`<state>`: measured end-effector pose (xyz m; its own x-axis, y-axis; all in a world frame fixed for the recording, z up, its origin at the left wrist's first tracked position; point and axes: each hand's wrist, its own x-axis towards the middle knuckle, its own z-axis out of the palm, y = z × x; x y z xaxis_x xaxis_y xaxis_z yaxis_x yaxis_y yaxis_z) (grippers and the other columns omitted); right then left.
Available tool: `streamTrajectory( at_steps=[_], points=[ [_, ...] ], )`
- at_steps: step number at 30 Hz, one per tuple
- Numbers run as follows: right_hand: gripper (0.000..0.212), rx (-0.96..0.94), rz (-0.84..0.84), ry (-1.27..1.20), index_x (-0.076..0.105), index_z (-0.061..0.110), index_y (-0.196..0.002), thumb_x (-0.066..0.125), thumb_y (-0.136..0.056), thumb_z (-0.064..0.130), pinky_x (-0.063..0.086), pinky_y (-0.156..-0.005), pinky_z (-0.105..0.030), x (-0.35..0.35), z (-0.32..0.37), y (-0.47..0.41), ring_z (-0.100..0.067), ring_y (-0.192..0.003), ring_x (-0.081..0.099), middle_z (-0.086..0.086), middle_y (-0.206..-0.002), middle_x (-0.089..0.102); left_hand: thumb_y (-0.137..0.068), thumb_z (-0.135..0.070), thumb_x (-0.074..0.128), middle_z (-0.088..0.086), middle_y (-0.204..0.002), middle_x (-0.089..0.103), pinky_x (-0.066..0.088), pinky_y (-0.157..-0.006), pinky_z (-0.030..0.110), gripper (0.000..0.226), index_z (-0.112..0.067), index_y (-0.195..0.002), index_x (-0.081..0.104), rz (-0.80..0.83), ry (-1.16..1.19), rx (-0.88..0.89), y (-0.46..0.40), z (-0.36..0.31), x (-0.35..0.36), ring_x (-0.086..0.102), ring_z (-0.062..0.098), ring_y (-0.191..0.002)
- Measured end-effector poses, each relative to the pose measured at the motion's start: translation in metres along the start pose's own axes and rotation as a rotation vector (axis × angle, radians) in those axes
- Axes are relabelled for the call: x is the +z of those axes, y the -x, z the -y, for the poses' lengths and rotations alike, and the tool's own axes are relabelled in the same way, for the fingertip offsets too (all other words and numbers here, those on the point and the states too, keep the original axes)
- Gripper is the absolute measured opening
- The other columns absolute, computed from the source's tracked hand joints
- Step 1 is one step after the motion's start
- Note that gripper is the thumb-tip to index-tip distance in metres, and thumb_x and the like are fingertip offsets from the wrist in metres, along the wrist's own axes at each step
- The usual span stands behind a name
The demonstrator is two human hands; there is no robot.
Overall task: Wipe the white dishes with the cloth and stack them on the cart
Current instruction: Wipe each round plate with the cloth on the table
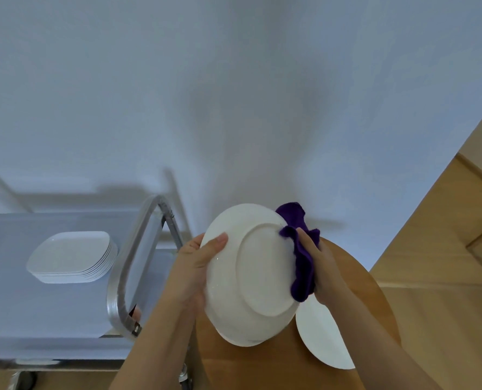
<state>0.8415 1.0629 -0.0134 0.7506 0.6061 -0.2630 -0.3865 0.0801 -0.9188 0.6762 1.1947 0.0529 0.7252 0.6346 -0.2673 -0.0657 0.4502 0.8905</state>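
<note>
Head | plate (251, 274) underside toward camera | cloth (301, 257) at right rim

The round plate (258, 274) is plain white, its underside unpatterned. The cloth (300, 249) against it is deep purple, one solid colour. A second plate (322, 339) lower down is the same plain white. The stack of rectangular dishes (72, 257) is white too, without decoration. The cart (14, 305) has a pale grey-blue top and a silver metal handle (132, 266). The round table (262, 367) is warm light brown wood. The wall (234, 80) is pale bluish white, and the floor (445, 249) is light tan wood.
</note>
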Motion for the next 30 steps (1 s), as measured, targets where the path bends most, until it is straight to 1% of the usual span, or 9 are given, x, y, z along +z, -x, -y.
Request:
streamTrajectory(
  at_steps=[5,8,15,17,20,23,25,27,30],
  points=[
    [0.046,0.018,-0.093,-0.172,0.065,0.018,-0.106,0.073,-0.068,0.041,0.052,-0.059,-0.036,0.008,-0.015,0.007,-0.024,-0.078,0.066,-0.009,-0.097,0.069,-0.066,-0.028,0.07,0.003,-0.08,0.076,0.056,-0.049,0.03,0.023,-0.019,-0.086,0.071,-0.106,0.122,0.062,-0.006,0.005,0.021,0.073,0.019,-0.066],
    [0.044,0.071,-0.147,-0.26,0.062,0.012,-0.113,0.07,-0.077,0.035,0.051,-0.084,-0.046,0.012,-0.016,0.005,-0.035,-0.099,0.064,-0.014,-0.109,0.068,-0.066,-0.034,0.07,0.001,-0.08,0.075,0.056,-0.053,0.029,0.014,-0.025,-0.074,0.076,-0.127,0.121,0.108,0.0,0.013,0.038,0.072,0.018,-0.069],
    [0.053,0.212,-0.031,-0.396,0.062,0.012,-0.117,0.073,-0.07,0.032,0.046,-0.095,-0.053,0.018,-0.029,0.012,-0.037,-0.106,0.062,-0.015,-0.113,0.067,-0.082,-0.033,0.063,-0.007,-0.08,0.074,0.055,-0.058,0.022,0.015,-0.034,-0.074,0.075,-0.143,0.053,0.255,0.006,0.028,0.05,0.07,0.009,-0.072],
    [0.046,0.217,0.011,-0.417,0.062,0.011,-0.117,0.069,-0.075,0.029,0.053,-0.085,-0.047,0.016,-0.026,0.01,-0.033,-0.102,0.064,-0.014,-0.111,0.068,-0.073,-0.045,0.066,-0.004,-0.087,0.075,0.056,-0.064,0.028,0.023,-0.031,-0.088,0.076,-0.028,0.054,0.162,0.007,0.019,0.044,0.072,0.013,-0.079],
    [0.038,0.141,0.096,-0.32,0.063,0.014,-0.113,0.067,-0.077,0.026,0.056,-0.063,-0.033,0.001,-0.004,0.006,-0.027,-0.088,0.069,-0.011,-0.102,0.071,-0.061,-0.064,0.071,0.012,-0.109,0.072,0.058,-0.072,0.044,0.068,-0.016,-0.109,0.074,0.377,0.202,-0.28,-0.004,-0.014,0.02,0.07,0.032,-0.096],
    [0.036,0.051,0.129,-0.086,0.065,0.019,-0.104,0.071,-0.07,0.029,0.055,-0.057,-0.03,-0.005,0.025,-0.002,-0.023,-0.082,0.071,-0.007,-0.097,0.072,-0.043,-0.041,0.093,0.017,-0.113,0.068,0.058,-0.071,0.051,0.084,-0.013,-0.118,0.068,0.484,0.322,-0.403,-0.016,-0.032,0.006,0.068,0.039,-0.095],
    [0.036,0.003,0.116,-0.004,0.065,0.016,-0.104,0.071,-0.072,0.032,0.055,-0.061,-0.028,-0.002,0.036,-0.007,-0.022,-0.084,0.07,-0.007,-0.097,0.072,-0.043,-0.029,0.095,0.014,-0.112,0.069,0.057,-0.075,0.054,0.076,-0.013,-0.113,0.07,0.399,0.293,-0.333,-0.023,-0.03,0.007,0.068,0.036,-0.095],
    [0.03,-0.025,0.063,0.046,0.065,0.015,-0.103,0.069,-0.079,0.031,0.055,-0.067,-0.031,0.003,0.038,-0.013,-0.022,-0.086,0.069,-0.007,-0.097,0.072,-0.063,-0.032,0.081,0.014,-0.114,0.069,0.052,-0.085,0.054,0.055,-0.012,-0.113,0.069,0.34,0.292,-0.264,-0.026,-0.025,0.011,0.068,0.035,-0.1],
    [0.014,-0.054,-0.023,0.083,0.068,0.017,-0.094,0.062,-0.086,0.028,0.052,-0.08,-0.04,0.01,0.032,-0.012,-0.026,-0.087,0.066,-0.008,-0.093,0.072,-0.077,-0.039,0.06,0.013,-0.111,0.071,0.055,-0.082,0.05,0.039,-0.013,-0.103,0.075,0.288,0.288,-0.208,-0.029,-0.02,0.016,0.07,0.032,-0.097]
  ],
)
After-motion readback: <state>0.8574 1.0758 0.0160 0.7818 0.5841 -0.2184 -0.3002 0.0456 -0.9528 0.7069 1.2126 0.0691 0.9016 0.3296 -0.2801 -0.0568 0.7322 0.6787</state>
